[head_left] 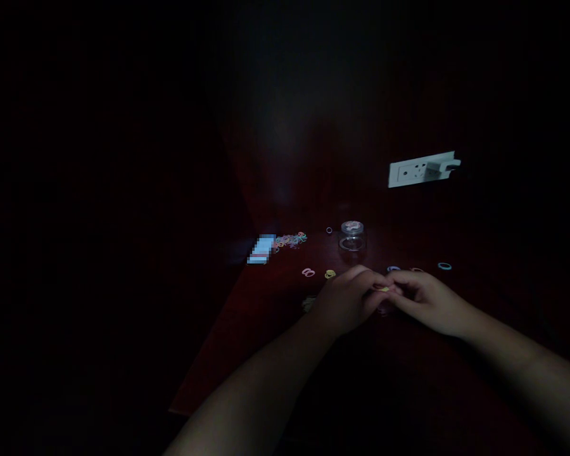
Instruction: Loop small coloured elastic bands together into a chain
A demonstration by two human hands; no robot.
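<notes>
My left hand (349, 301) and my right hand (425, 299) meet above the dark red table, fingertips touching. Between them is a small yellow band (384, 289), pinched by the fingers of both hands. Just beyond my left hand lie some yellow bands (330, 274) and, farther left, pink bands (308, 272). A blue band (393, 269) shows behind the fingertips of my right hand, and a teal band (444, 266) lies beyond that hand. Pale bands (308, 303) sit partly hidden beside my left wrist.
A clear lidded jar (352, 237) stands behind my hands. To its left are a pile of coloured bands (291, 240) and a lit phone (262, 249) near the table's left edge. A wall socket (420, 170) holds a plug. The surroundings are very dark.
</notes>
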